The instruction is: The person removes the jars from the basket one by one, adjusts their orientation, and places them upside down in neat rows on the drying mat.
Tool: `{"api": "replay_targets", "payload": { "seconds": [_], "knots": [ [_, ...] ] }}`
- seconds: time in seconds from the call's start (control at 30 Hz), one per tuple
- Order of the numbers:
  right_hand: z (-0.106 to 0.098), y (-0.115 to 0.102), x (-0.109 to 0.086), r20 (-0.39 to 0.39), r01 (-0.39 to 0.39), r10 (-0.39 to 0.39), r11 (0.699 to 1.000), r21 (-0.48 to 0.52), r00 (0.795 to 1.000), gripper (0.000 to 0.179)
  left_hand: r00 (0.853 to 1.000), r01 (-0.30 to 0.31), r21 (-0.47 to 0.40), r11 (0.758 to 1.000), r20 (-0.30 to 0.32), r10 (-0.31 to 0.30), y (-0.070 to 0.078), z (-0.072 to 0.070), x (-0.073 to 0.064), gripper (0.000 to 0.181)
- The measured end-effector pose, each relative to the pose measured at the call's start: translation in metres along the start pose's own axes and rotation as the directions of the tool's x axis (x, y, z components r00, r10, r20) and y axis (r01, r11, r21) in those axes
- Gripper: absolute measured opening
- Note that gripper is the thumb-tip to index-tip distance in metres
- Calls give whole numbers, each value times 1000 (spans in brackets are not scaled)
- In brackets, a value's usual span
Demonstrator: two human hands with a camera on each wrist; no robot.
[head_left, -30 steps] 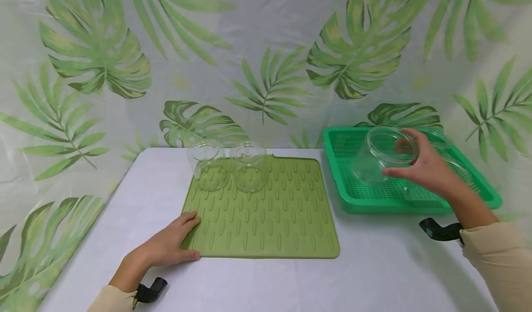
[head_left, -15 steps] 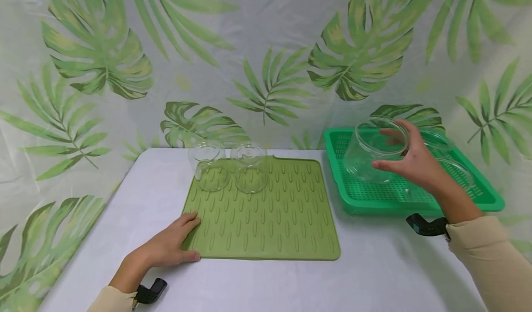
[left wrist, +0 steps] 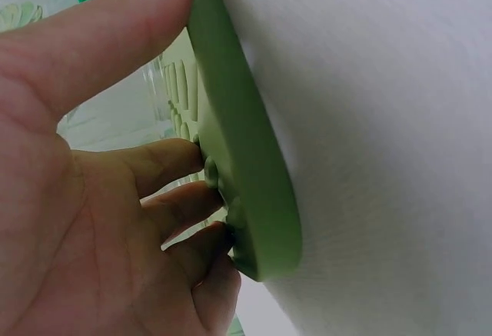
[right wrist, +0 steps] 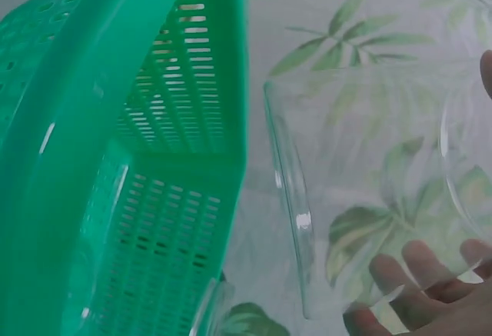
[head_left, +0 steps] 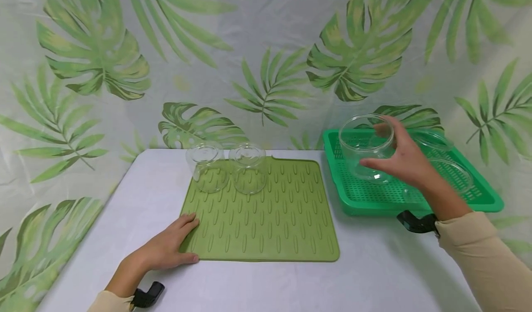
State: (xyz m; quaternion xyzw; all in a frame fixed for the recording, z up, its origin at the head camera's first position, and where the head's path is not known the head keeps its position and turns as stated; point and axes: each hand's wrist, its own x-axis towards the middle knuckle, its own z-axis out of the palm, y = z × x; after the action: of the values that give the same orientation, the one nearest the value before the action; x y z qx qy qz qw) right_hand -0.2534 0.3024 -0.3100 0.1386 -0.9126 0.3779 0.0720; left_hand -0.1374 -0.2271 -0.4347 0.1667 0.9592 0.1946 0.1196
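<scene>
My right hand [head_left: 403, 159] holds a clear glass cup [head_left: 355, 157] by its side, thumb in front and fingers behind, over the left part of the green basket [head_left: 361, 208]. The cup's mouth faces up. In the right wrist view, fingertips [right wrist: 419, 274] lie against the glass. My left hand [head_left: 170, 245] rests at the left front corner of a green ridged mat [head_left: 266, 238]; its fingertips touch the mat's edge in the left wrist view. Toward the mat's back left stand two glass cups, one [head_left: 211, 173] beside the other [head_left: 249, 173], both upside down.
More clear glassware lies in the basket, one piece [head_left: 450, 175] near the right front and another [head_left: 432, 138] at the back. A white cloth [head_left: 270, 286] covers the table. Behind it hangs a leaf-patterned curtain [head_left: 282, 21].
My right hand has carried the glass cup left and slightly up across the basket, and the cup has tipped more upright. My left hand stays on the mat.
</scene>
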Motion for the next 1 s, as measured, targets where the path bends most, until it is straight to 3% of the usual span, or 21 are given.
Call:
{"api": "replay_targets", "payload": {
  "seconds": [0.3,0.63,1.0],
  "knots": [
    [6,-11,2,-21,42,-44,993,-111,999,112,1000,-15,9,1000,-13,15,0,1,-1,90],
    [18,-25,4,-69,189,-208,956,-223,976,104,1000,-8,10,1000,-13,8,1,3,-1,91],
    [33,-39,4,-2,277,-281,945,-174,960,106,1000,6,4,1000,-8,-6,3,4,-1,91]
  ]
}}
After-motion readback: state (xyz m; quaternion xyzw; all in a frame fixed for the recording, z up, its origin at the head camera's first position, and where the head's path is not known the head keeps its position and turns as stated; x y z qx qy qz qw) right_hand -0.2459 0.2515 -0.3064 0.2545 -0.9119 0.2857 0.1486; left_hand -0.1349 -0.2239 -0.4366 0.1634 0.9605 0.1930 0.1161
